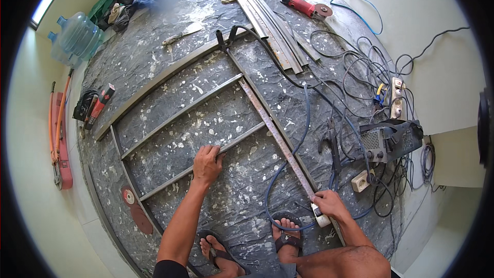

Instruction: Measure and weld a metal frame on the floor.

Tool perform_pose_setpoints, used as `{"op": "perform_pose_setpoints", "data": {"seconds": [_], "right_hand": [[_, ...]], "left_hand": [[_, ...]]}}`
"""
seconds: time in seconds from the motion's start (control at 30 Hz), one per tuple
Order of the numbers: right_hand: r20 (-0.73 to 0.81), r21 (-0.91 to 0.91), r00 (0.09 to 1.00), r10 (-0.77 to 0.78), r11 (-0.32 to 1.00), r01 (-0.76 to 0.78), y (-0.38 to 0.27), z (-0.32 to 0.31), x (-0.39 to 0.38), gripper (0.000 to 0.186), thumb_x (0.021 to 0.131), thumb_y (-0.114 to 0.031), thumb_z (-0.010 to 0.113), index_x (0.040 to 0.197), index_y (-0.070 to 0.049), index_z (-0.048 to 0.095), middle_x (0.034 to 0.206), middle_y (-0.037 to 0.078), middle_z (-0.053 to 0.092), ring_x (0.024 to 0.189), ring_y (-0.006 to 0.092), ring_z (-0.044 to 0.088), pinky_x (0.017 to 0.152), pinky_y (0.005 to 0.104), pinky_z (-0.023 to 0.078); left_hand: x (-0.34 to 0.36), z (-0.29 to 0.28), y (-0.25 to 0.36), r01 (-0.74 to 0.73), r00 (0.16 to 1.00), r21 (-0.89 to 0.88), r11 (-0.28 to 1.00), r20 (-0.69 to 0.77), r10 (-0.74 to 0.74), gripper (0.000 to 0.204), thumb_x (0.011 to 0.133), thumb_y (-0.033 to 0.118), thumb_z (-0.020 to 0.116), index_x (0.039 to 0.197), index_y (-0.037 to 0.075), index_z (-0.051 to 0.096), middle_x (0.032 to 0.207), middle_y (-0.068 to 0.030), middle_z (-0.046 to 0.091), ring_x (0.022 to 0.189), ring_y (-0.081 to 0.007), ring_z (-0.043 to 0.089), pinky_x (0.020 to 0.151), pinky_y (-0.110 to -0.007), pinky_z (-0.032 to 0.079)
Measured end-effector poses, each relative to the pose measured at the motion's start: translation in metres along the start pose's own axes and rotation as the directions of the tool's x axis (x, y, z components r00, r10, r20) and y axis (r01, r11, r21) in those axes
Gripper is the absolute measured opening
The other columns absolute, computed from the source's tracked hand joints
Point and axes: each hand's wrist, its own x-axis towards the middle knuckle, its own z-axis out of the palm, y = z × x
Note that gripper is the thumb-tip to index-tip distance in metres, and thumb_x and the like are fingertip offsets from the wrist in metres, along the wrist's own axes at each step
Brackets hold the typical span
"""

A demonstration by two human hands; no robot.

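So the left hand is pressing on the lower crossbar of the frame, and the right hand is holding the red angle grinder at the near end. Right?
Not quite. The head view shows the left hand on the lower crossbar, but the right hand holds a tape measure stretched along the frame. The red angle grinder lies untouched at the far end of the floor.

No packages, signs or screens, only large blue water bottles (77,35) far left, labels unreadable

A makeshift metal workshop on a spattered floor (216,118): steel frame (180,116) laid out, welder (388,141) wired up, angle grinder (303,6), cables (360,67) everywhere.
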Motion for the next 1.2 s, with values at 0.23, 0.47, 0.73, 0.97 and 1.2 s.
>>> {"op": "perform_pose_setpoints", "data": {"seconds": [0.23,0.47,0.73,0.97,1.2], "right_hand": [[0.006,-0.034,1.000,0.031,0.999,-0.031,-0.003,-0.006,-0.001,0.035,0.089,-0.035,0.063,0.105,-0.006,0.074,0.093,0.023,0.070,0.093,0.0386,0.070,0.081,0.0425,0.053],[0.001,-0.027,1.000,0.013,1.000,-0.013,-0.003,-0.005,-0.001,0.035,0.088,-0.036,0.063,0.105,-0.007,0.074,0.093,0.023,0.070,0.093,0.0391,0.070,0.083,0.0433,0.053],[-0.002,-0.045,1.000,0.007,0.999,-0.007,-0.005,-0.006,-0.003,0.035,0.089,-0.036,0.062,0.103,-0.006,0.074,0.092,0.024,0.070,0.092,0.0399,0.070,0.081,0.0440,0.053],[-0.042,-0.019,0.998,-0.039,0.999,0.038,0.001,-0.003,-0.001,0.033,0.088,-0.031,0.064,0.097,-0.001,0.072,0.073,0.021,0.065,0.066,0.0272,0.066,0.067,0.0395,0.051],[-0.043,-0.012,0.998,-0.038,0.999,0.038,-0.001,-0.003,-0.002,0.032,0.088,-0.031,0.063,0.098,-0.001,0.072,0.073,0.020,0.066,0.067,0.0264,0.066,0.067,0.0394,0.051]], "left_hand": [[0.007,-0.003,-0.001,-0.048,0.999,0.012,0.999,0.018,0.047,0.024,0.080,0.015,0.077,0.100,0.005,0.068,0.093,-0.0106,0.067,0.089,-0.0310,0.062,0.078,-0.041,0.052],[0.008,-0.002,-0.004,-0.051,0.999,-0.002,0.999,0.013,0.051,0.024,0.079,0.011,0.077,0.099,0.002,0.068,0.093,-0.0132,0.065,0.088,-0.0332,0.062,0.077,-0.042,0.051],[0.008,-0.002,-0.006,-0.072,0.997,0.015,0.997,-0.002,0.072,0.022,0.079,0.012,0.076,0.097,0.005,0.066,0.091,-0.0111,0.065,0.088,-0.0315,0.061,0.078,-0.042,0.051],[0.011,-0.004,-0.003,-0.074,0.997,-0.008,0.997,0.007,0.074,0.023,0.078,0.009,0.077,0.098,0.003,0.067,0.093,-0.0127,0.065,0.088,-0.0330,0.062,0.077,-0.042,0.051],[0.013,-0.003,-0.008,-0.064,0.998,-0.007,0.998,0.014,0.064,0.023,0.079,0.011,0.076,0.099,0.004,0.067,0.091,-0.0112,0.063,0.088,-0.0317,0.060,0.078,-0.042,0.050]]}}
